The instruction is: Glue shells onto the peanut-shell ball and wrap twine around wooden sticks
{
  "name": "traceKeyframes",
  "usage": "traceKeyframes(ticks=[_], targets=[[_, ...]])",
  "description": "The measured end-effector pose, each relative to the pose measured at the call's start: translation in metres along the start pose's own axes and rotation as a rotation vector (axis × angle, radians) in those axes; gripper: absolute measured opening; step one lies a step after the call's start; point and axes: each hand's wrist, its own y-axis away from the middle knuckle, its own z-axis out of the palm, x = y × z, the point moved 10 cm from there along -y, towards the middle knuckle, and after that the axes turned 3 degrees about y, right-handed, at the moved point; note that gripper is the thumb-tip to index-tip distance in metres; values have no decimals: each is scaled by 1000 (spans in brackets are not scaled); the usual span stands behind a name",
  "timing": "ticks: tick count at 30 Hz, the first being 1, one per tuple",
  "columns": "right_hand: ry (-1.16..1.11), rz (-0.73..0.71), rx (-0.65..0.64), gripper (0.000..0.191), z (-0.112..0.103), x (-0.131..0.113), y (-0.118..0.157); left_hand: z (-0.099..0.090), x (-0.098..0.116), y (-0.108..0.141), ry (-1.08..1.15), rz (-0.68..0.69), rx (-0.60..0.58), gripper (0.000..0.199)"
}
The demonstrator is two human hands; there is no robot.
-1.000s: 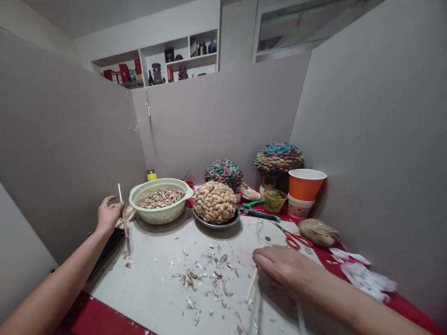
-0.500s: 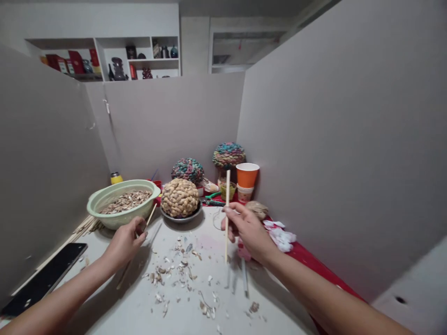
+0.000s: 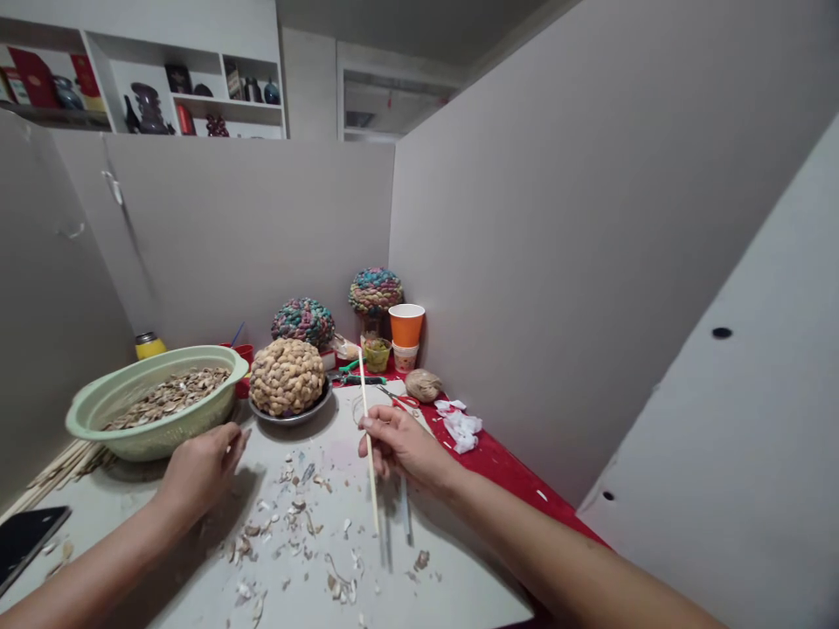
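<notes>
My right hand (image 3: 410, 447) pinches a thin pale wooden stick (image 3: 370, 454) between thumb and fingers, its top end pointing up and its lower end near the tabletop (image 3: 315, 603). A slim grey rod (image 3: 405, 515) lies below this hand. My left hand (image 3: 204, 467) is beside the green basin (image 3: 226, 389), its fingers curled together; whatever they hold, if anything, is hidden. Flat brownish shell-like pieces (image 3: 174, 395) fill part of the basin. Scraps of shell (image 3: 298, 511) lie scattered between the hands. Just beyond stands a ball covered in peanut-like shells (image 3: 287, 376) in a metal dish (image 3: 305, 415).
Two colourful shell-covered balls (image 3: 302, 321) stand at the back, near an orange paper cup (image 3: 406, 328). Red-handled scissors (image 3: 401, 399), green-handled pliers (image 3: 357, 378), a brown bundle (image 3: 423, 384) and white tissue (image 3: 462, 430) lie rightward. A phone (image 3: 30, 537) lies left. Grey partitions (image 3: 524, 262) surround the table.
The view has swung to the right. The thin stick seen earlier in my left hand no longer shows. My right hand still holds its pale stick, now tilted more.
</notes>
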Motion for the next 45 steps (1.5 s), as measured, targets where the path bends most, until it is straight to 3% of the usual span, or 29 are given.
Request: traceKeyframes(ticks=[2, 5, 7, 9, 12, 16, 23, 29, 37, 42, 45], targets=[[11, 11, -51, 46, 9, 4, 5, -1, 26, -1, 96, 29, -8, 33], [35, 26, -132, 49, 27, 10, 14, 13, 62, -5, 746, -69, -153, 20], [49, 40, -165, 50, 37, 14, 20, 26, 88, -7, 1067, -154, -256, 41], [65, 54, -175, 50, 44, 19, 25, 37, 111, -8, 1240, -196, -336, 42], [58, 79, -170, 50, 45, 27, 30, 51, 126, -11, 1360, -239, -374, 30], [-53, 117, -196, 46, 39, 35, 36, 68, 127, -16, 1491, -306, -406, 22], [-211, 238, -272, 43, 34, 45, 52, 86, 110, -24, 1608, -484, -419, 17], [-226, 247, -262, 30, 37, 43, 57, 86, 108, -28, 1655, -436, -434, 23], [-193, 257, -230, 35, 33, 49, 59, 83, 107, -29, 1654, -411, -391, 18], [-121, 264, -213, 40, 28, 50, 63, 80, 113, -27, 1689, -353, -441, 27], [-55, 292, -190, 44, 28, 52, 67, 77, 114, -26, 1698, -341, -411, 31]])
